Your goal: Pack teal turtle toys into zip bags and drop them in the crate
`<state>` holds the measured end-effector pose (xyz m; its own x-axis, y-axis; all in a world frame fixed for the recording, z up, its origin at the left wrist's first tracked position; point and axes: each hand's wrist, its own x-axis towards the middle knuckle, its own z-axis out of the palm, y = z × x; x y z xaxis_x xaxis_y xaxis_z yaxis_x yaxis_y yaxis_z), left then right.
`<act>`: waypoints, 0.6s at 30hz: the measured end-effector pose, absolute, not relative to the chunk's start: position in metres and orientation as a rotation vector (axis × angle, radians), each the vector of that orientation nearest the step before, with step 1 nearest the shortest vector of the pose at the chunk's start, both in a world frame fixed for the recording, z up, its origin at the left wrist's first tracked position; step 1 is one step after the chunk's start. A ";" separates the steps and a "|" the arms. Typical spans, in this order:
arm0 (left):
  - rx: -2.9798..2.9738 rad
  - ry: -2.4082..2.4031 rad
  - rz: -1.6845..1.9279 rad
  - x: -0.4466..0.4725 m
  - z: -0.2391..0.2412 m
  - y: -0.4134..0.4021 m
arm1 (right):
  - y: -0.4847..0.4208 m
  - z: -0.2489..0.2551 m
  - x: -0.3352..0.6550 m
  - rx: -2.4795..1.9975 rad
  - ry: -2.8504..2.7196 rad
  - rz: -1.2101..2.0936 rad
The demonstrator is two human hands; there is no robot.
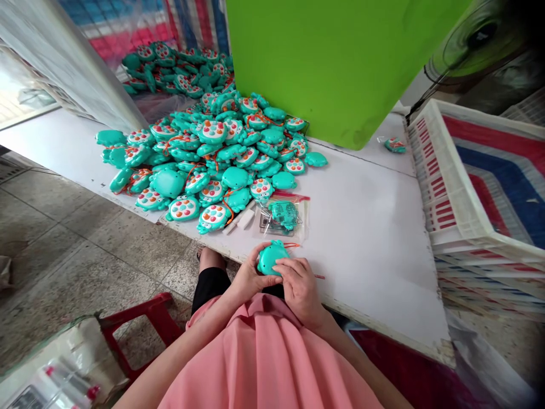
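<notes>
A teal animal-shaped plastic toy (272, 257) is held at the table's near edge, its plain rounded back facing up. My left hand (249, 274) grips its left side, with the thumb along the near edge. My right hand (299, 282) closes on its right side, fingertips on the back. An orange cord (293, 245) shows beyond the toy. Just past my hands lies a clear zip bag (303, 218) with a similar teal toy (284, 215) in or under it. By my right hand is a thin reddish stick (319, 276).
A large pile of teal toys (213, 133) covers the table's left and back. White marker-like sticks (246, 218) lie beside the bag. A green panel (340, 68) stands behind. White crates (434, 170) and a fan (481, 37) are right; a red stool (157, 318) is left.
</notes>
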<state>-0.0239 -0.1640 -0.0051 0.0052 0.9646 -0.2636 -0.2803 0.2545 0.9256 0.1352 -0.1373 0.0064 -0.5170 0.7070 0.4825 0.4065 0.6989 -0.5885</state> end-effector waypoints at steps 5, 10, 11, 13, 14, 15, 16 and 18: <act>0.827 1.140 1.155 -0.026 -0.005 -0.168 | -0.115 -0.001 0.157 -0.895 -2.125 0.544; 0.651 1.110 1.148 -0.024 0.005 -0.177 | -0.097 0.002 0.171 -1.094 -2.003 0.363; 0.644 1.121 1.156 -0.024 0.008 -0.178 | -0.100 0.005 0.168 -1.097 -1.998 0.430; 0.689 1.190 1.173 -0.025 0.012 -0.179 | -0.111 0.015 0.160 -1.071 -1.986 0.673; 0.747 1.254 1.186 -0.026 0.015 -0.178 | -0.118 0.020 0.155 -1.056 -1.966 0.820; 0.837 1.337 1.203 -0.027 0.017 -0.178 | -0.125 0.025 0.150 -1.046 -1.932 0.973; 0.964 1.427 1.215 -0.028 0.020 -0.177 | -0.130 0.030 0.145 -1.038 -1.881 1.126; 1.298 1.579 1.189 -0.030 0.025 -0.174 | -0.137 0.037 0.135 -1.003 -1.729 1.433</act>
